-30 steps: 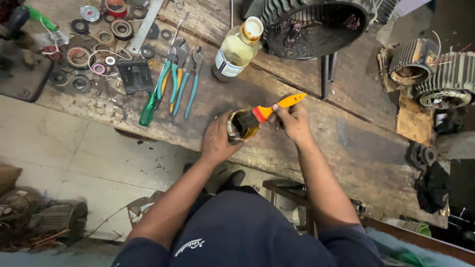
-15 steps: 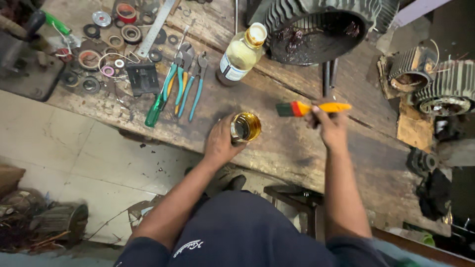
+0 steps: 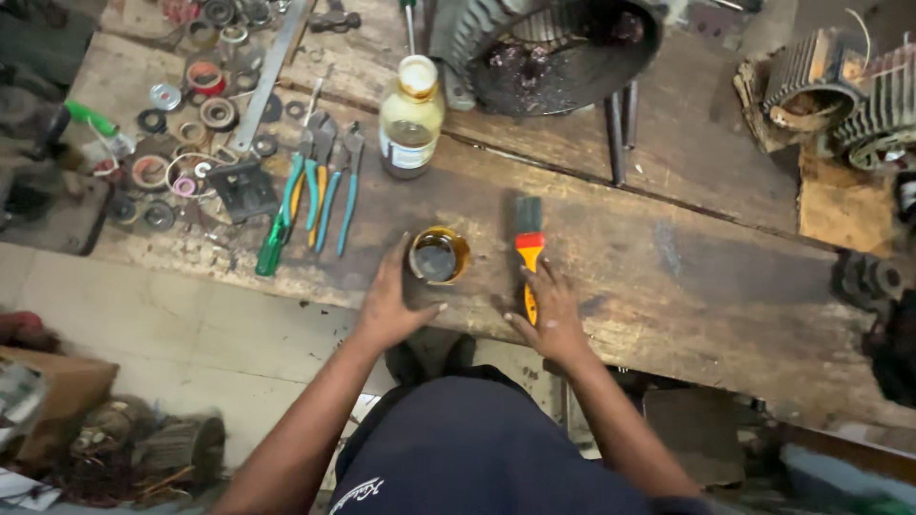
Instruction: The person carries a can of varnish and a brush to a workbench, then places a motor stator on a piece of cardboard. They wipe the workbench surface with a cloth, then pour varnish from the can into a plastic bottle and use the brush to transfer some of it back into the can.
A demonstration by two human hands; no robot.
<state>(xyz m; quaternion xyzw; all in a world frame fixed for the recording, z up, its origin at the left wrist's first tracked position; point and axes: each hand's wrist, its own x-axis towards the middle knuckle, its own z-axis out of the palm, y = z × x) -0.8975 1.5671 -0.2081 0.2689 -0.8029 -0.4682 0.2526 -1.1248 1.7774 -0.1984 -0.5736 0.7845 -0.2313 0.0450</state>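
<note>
A small round tin (image 3: 439,255) with a yellow rim and dark liquid inside stands near the front edge of a worn wooden workbench (image 3: 687,277). My left hand (image 3: 388,298) rests against the tin's left side, fingers spread around it. To the right, a paintbrush (image 3: 528,250) with an orange-and-yellow handle and dark bristles lies flat on the bench, bristles pointing away from me. My right hand (image 3: 551,315) lies over the end of the brush handle, fingers loosely on it.
A glass bottle of yellowish liquid (image 3: 410,119) stands behind the tin. Several pliers and a green screwdriver (image 3: 310,195) lie at left beside washers, bearings and tape rolls (image 3: 181,124). A large dark motor housing (image 3: 563,48) sits at the back, ribbed motor parts (image 3: 849,95) at right.
My right hand lifted the brush out of the tin, swung it right, then lowered it flat onto the bench. My left hand stayed at the tin.
</note>
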